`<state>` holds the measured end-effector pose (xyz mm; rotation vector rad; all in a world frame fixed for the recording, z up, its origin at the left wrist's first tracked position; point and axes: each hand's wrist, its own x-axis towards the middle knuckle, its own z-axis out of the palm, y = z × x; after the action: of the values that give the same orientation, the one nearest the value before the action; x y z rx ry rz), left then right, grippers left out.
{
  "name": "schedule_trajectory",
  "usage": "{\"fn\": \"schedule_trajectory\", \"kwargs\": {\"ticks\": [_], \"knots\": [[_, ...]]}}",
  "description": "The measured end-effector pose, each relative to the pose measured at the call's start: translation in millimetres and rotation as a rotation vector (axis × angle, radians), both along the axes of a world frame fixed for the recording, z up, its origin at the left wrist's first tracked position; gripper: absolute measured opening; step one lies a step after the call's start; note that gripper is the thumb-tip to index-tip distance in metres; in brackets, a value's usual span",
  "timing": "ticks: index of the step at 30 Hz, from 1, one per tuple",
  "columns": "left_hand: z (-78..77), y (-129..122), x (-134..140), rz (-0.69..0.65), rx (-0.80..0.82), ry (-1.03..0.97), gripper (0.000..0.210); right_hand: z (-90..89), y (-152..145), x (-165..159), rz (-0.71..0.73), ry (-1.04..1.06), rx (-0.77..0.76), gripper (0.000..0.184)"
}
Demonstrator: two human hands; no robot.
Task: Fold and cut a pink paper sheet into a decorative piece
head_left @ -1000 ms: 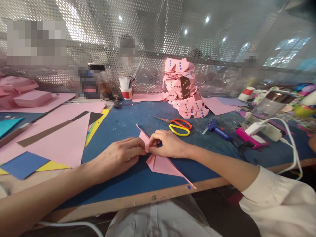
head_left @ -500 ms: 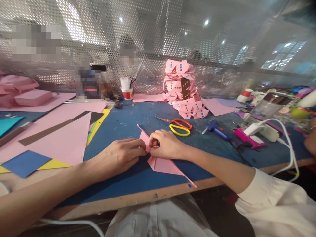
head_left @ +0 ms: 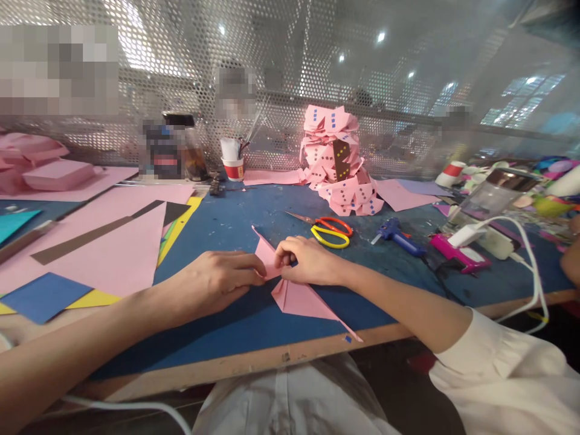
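A folded pink paper piece (head_left: pixel 302 298) lies on the blue table mat near the front edge, with a thin rolled point at each end. My left hand (head_left: pixel 222 279) comes in from the left, its thumb and forefinger pinched on the paper's left side. On the middle of the same piece, my right hand (head_left: pixel 308 260) has its fingers curled and pressed together on the paper. Part of the fold is hidden under the right hand. Scissors (head_left: pixel 330 232) with red and yellow handles lie just beyond my right hand.
Behind stands a pink paper stack (head_left: pixel 333 160) with dotted pieces. To the right are a blue glue gun (head_left: pixel 399 237), a magenta device (head_left: pixel 460 252) and a white cable (head_left: pixel 528 266). Pink sheets (head_left: pixel 127 254) and a blue paper square (head_left: pixel 45 296) lie left. A paper cup (head_left: pixel 233 169) stands behind.
My left hand has shifted slightly left along the paper, showing a little more of the fold between the hands. The right hand stays nearly in place.
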<state>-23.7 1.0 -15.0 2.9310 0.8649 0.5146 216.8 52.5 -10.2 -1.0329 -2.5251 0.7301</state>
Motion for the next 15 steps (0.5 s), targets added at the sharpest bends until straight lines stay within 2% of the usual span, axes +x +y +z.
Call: {"fn": "schedule_trajectory", "kwargs": {"ticks": [5, 10, 12, 15], "knots": [[1.2, -1, 2, 0.009, -0.008, -0.037, 0.033, 1.0, 3, 2, 0.011, 0.008, -0.037, 0.011], [-0.5, -1, 1, 0.007, -0.023, -0.044, 0.033, -3.6, 11, 6, 0.063, 0.08, -0.168, 0.017], [-1.5, 0, 1, 0.0, -0.031, -0.031, 0.033, -4.5, 9, 5, 0.044, 0.086, -0.149, 0.014], [-2.4, 0, 1, -0.01, -0.028, -0.02, 0.032, -4.2, 3, 2, 0.002, 0.066, -0.019, 0.012]]}}
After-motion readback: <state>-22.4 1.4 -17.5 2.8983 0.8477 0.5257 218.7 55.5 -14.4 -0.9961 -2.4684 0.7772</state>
